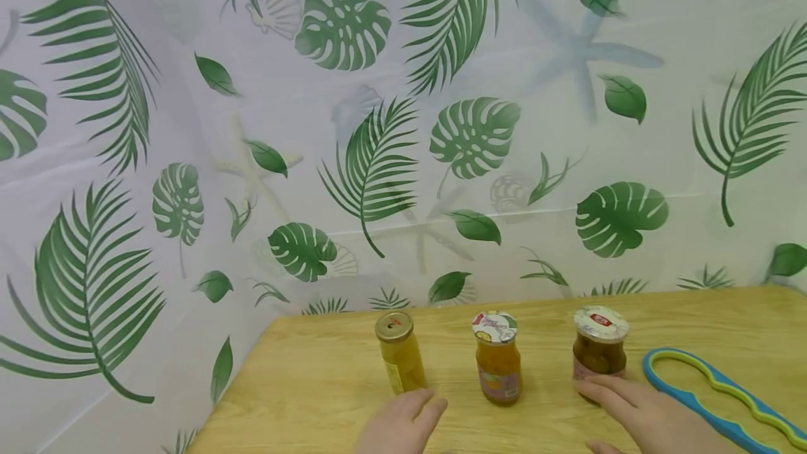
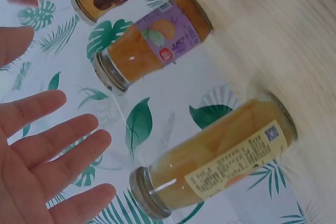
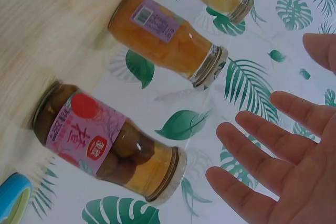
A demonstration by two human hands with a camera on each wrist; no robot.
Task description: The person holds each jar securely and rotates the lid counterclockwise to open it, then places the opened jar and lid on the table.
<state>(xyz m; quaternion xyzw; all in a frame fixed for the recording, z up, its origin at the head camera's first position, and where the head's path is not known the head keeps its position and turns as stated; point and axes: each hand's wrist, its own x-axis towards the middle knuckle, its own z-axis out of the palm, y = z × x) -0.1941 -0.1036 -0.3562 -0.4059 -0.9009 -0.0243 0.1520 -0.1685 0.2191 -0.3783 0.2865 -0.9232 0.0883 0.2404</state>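
Three glass jars stand in a row on the wooden table point(image 1: 315, 384): a yellow fruit jar point(image 1: 400, 354) with a gold lid, an orange fruit jar point(image 1: 498, 359) with a printed lid, and a dark fruit jar point(image 1: 599, 349) with a white and red lid. My left hand point(image 1: 403, 422) lies flat just in front of the yellow fruit jar point(image 2: 220, 163), fingers straight and empty. My right hand point(image 1: 637, 408) lies flat beside the dark fruit jar point(image 3: 105, 140), fingers spread, holding nothing. The orange fruit jar point(image 2: 152, 43) stands between them, also seen as the orange fruit jar point(image 3: 168, 38).
A blue and green jar opener tool point(image 1: 719, 398) lies on the table to the right of my right hand. A leaf-print curtain point(image 1: 378, 125) hangs behind the table and to its left. The table's left edge runs diagonally near the yellow jar.
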